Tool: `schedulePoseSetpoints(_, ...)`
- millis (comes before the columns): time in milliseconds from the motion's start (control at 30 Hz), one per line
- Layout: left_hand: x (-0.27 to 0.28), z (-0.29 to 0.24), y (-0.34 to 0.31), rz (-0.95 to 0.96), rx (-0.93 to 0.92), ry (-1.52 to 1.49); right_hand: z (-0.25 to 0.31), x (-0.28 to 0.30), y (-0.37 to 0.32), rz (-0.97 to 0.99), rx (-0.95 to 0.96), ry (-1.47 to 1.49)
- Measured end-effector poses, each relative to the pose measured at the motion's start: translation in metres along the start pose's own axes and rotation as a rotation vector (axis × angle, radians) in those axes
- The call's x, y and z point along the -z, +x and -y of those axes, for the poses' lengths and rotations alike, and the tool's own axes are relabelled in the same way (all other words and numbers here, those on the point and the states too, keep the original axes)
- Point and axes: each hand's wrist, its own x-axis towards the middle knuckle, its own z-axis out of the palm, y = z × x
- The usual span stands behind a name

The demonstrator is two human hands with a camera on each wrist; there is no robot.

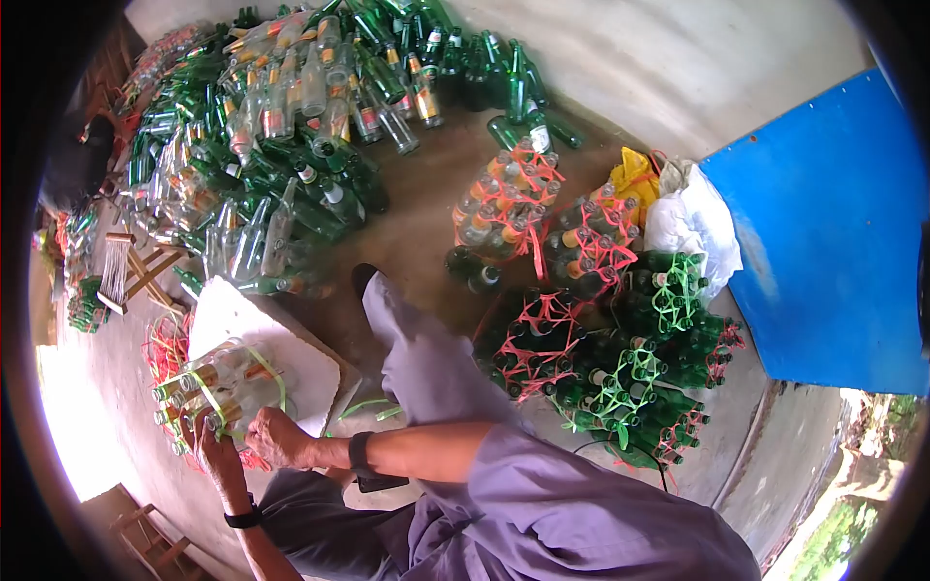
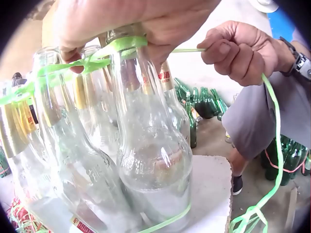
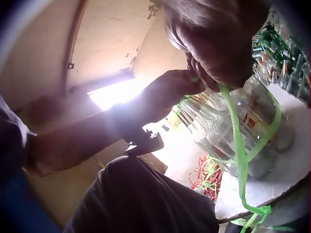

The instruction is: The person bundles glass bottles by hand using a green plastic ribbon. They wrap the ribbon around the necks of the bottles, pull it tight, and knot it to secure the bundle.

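Note:
Clear glass bottles (image 2: 150,111) stand close together on a white board (image 1: 291,363), with green plastic strap (image 2: 97,64) wound round their necks and another band lower round their bodies. My left hand (image 1: 215,460) is at the top of the bundle. In the left wrist view its fingers curl round the neck of the nearest bottle, and one fingertip touches the strap. To its right, my right hand (image 1: 276,441) grips the strap, a fist with the thumb over it. The strap runs taut from the necks to this fist, and its loose tail (image 2: 274,145) hangs below.
A large heap of green and clear bottles (image 1: 281,126) lies beyond the board. Bottle bundles tied with red and green strap (image 1: 620,378) stand at the right. Loose red strap (image 1: 167,349) lies beside the board. A wooden stool (image 1: 145,271) and a blue panel (image 1: 823,232) flank the area.

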Motion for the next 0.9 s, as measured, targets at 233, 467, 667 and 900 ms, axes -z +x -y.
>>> schedulePoseSetpoints(233, -0.002, -0.008, -0.002, -0.094, -0.047, -0.025, 0.004, 0.0, 0.003, 0.027, -0.028, -0.046)
schedulePoseSetpoints(467, -0.004, 0.001, -0.006, -0.092, -0.091, -0.071, -0.007, 0.004, 0.005, 0.134, -0.016, 0.072)
schedulePoseSetpoints(667, -0.002, -0.009, -0.021, -0.251, -0.154, -0.054, -0.001, -0.008, 0.008, 0.15, -0.012, -0.081)
schedulePoseSetpoints(900, -0.009, -0.01, -0.027, -0.281, -0.169, -0.125, -0.002, 0.0, 0.007, 0.17, 0.016, -0.052)
